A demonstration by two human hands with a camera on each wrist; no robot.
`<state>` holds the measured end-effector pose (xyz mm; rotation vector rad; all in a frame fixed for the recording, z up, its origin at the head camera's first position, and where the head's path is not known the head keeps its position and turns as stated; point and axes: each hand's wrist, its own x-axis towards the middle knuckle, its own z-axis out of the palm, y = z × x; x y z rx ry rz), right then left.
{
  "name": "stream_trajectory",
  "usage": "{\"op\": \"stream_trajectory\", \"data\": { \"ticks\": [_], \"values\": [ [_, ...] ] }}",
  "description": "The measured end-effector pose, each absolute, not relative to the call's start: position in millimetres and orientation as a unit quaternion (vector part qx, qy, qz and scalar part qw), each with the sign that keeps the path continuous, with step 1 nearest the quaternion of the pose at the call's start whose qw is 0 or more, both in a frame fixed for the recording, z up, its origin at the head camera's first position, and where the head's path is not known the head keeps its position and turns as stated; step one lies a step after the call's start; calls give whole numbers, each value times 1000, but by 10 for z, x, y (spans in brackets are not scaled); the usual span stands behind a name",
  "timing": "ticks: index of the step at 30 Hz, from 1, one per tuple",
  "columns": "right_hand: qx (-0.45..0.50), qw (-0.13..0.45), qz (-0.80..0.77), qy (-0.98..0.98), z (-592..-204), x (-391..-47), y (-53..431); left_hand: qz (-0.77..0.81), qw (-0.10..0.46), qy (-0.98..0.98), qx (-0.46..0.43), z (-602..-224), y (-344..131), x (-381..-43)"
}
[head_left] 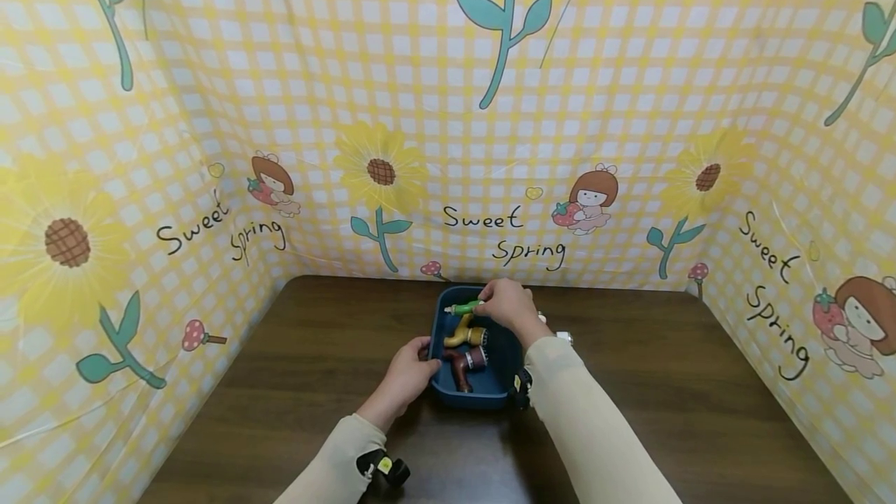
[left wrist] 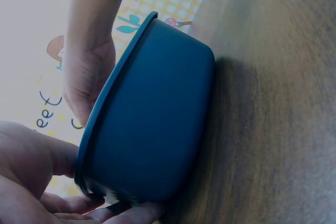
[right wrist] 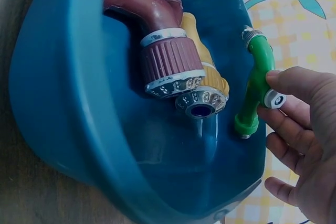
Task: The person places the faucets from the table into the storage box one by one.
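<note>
Cream left sleeve point(head_left: 336, 453) first, wrist camera point(head_left: 383, 468) on it, then the left hand point(head_left: 406, 374). We see that hand nearly closed on the basin edge: thumb at the rim, fingers against the outer wall. Blue basin point(head_left: 470, 401) sits on the brown tabletop point(head_left: 308, 387), just right of that hand.

Inside, right of the left thumb, we have the maroon tap point(head_left: 474, 359); just beyond it, farther from the left hand, the yellow tap point(head_left: 472, 335).

Green tap point(head_left: 463, 308) next: at the basin's far end, at the tips of the right hand point(head_left: 509, 304). We see it pinched there, thumb and index only as far apart as the tap is thick, other fingers loosely bent. Whether the tap touches the basin, we can't tell.

Right of the right wrist, partly hidden: a white object point(head_left: 564, 337), type unclear to us.

View differences: only left wrist gives us the basin's outer side wall in full. Only right wrist gives us the green tap's white fitting point(right wrist: 274, 99) by the right thumb. Head alone puts both hands and all three taps together.
</note>
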<state>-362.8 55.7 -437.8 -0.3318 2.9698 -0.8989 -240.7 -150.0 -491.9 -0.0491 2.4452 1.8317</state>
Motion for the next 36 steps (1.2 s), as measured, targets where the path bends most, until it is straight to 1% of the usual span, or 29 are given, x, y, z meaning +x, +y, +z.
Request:
{"op": "stream_trajectory", "data": {
  "ticks": [36],
  "values": [
    [-119, 10, -243, 963, -4444, -3603, 564, 596, 38, 802, -14, -4937, -1513, -2428]
  ]
}}
